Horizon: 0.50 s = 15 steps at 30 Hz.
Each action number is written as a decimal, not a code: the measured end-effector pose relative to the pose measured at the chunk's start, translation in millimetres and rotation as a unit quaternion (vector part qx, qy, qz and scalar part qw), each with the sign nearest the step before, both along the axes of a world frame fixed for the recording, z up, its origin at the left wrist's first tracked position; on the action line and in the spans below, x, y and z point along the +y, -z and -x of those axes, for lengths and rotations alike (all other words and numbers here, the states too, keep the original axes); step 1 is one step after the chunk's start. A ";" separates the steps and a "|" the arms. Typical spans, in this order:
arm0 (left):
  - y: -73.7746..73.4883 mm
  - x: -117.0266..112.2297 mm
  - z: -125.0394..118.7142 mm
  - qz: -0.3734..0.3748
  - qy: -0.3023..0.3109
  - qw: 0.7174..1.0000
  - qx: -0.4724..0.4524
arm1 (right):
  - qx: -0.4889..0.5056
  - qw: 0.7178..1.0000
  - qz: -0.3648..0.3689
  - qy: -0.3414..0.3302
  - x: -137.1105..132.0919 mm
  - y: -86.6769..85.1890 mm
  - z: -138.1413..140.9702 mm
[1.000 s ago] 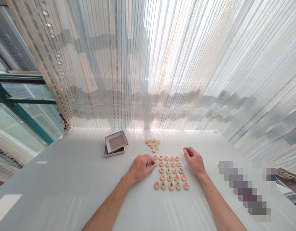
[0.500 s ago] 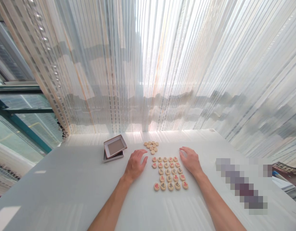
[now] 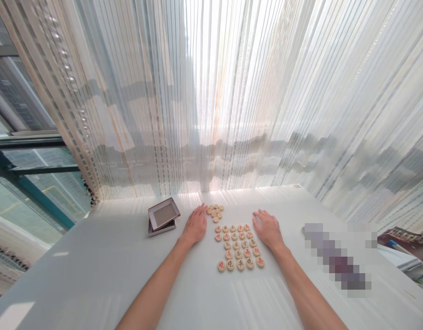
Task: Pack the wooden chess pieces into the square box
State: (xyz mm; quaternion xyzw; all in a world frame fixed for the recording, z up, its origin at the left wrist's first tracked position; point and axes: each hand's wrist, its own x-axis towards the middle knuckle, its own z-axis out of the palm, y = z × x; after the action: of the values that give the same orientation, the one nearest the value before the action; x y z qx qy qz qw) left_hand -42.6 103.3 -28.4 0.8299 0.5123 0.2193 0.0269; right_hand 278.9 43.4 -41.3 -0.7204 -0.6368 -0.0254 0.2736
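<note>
Round wooden Chinese chess pieces [image 3: 240,264] lie face up in several rows, with red or black characters. Behind them sits a small cluster of plain-topped pieces [image 3: 215,213], showing no characters. My left hand [image 3: 196,223] rests on the table just left of that cluster, its fingers stretched forward and nothing in it. The fingertips are close beside the leftmost plain piece; I cannot tell whether they touch. To the right of the rows, my right hand [image 3: 267,227] lies with its fingers apart, holding nothing, near the right end of the back rows.
An open shallow box [image 3: 162,229] stands left of my left hand, its lid [image 3: 164,214] tilted on top. A pixelated long object lies on the white table [image 3: 94,275] at the right. A striped string curtain [image 3: 204,114] hangs along the far edge.
My left hand has moved forward alongside the plain-topped cluster, and its fingers have straightened. My right hand stays beside the rows with slightly shifted fingers. The view has shifted a little.
</note>
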 end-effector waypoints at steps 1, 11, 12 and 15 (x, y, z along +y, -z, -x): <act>-1.1 4.5 -1.3 0.005 0.004 1.000 0.008 | -0.001 1.000 0.000 0.001 -0.4 0.2 0.1; 1.8 -8.9 9.5 -0.012 -0.031 0.999 0.010 | 0.014 1.000 0.003 0.004 0.1 1.4 -0.3; 1.8 -12.3 10.1 -0.018 -0.037 0.999 0.002 | 0.016 1.000 0.003 0.003 0.0 1.0 -0.2; -0.4 -22.5 8.4 -0.044 -0.063 0.997 -0.025 | 0.023 1.000 0.001 0.001 -0.9 -0.5 0.5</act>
State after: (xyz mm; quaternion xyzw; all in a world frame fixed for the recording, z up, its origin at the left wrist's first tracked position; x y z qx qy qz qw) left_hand -51.0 80.8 -28.0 0.7907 0.5524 0.2638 -0.0108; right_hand 278.4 42.5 -40.8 -0.7218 -0.6298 -0.0086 0.2869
